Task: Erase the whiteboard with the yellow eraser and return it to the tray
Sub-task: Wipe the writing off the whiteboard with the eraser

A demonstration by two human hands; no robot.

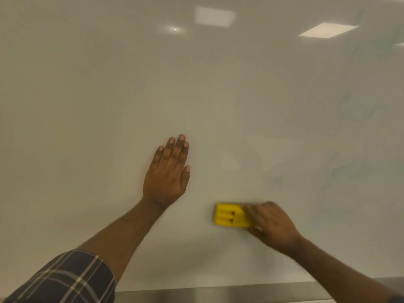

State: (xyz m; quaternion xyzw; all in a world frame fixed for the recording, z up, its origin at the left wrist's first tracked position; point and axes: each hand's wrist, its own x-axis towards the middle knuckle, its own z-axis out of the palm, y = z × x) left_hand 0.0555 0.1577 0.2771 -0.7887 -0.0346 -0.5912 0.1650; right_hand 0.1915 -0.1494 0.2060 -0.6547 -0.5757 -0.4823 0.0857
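Observation:
The whiteboard (109, 106) fills nearly the whole view. Pressed against its lower right part is the yellow eraser (229, 215), and my right hand (271, 226) grips it from the right side, slightly blurred. My left hand (169, 171) lies flat on the board with fingers straight and together, holding nothing, to the upper left of the eraser. Faint green marker traces (349, 167) show on the board's right side, above and right of the eraser. The metal tray (218, 291) runs along the board's bottom edge.
Ceiling lights reflect in the board's glossy top (328, 29). A plaid sleeve (65, 281) covers my left upper arm at the bottom left. A wide stretch of the board to the left shows no marks.

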